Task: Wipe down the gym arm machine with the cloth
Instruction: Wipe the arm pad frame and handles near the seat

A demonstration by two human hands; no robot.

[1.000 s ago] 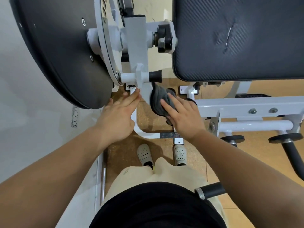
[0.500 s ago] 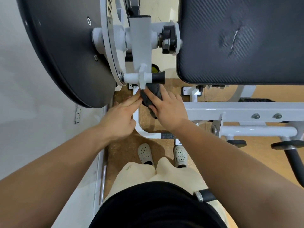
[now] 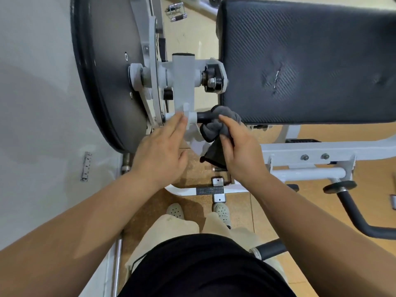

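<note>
Your R hand (image 3: 240, 151) has fingers & thumb curled round the grey cloth (image 3: 214, 130), bunching it against the black grip (image 3: 203, 118) on the machine (image 3: 321, 147). A loose end of the cloth hangs below your thumb. Your L hand (image 3: 159, 151) is flat, fingers straight & together, holding nothing, w/ the tips resting on the white stub (image 3: 169, 116). Stub & grip stick out from opp. sides of the upright white post (image 3: 183, 82). Just L of the post is the big black disc (image 3: 107, 71), close to the wall. On the R is the black pad (image 3: 310, 61), w/ a small tear (image 3: 276, 78) in its cover. Under your hands lies the foot bar (image 3: 210, 190), w/ your shoes (image 3: 175, 211) on the floor just beside it
</note>
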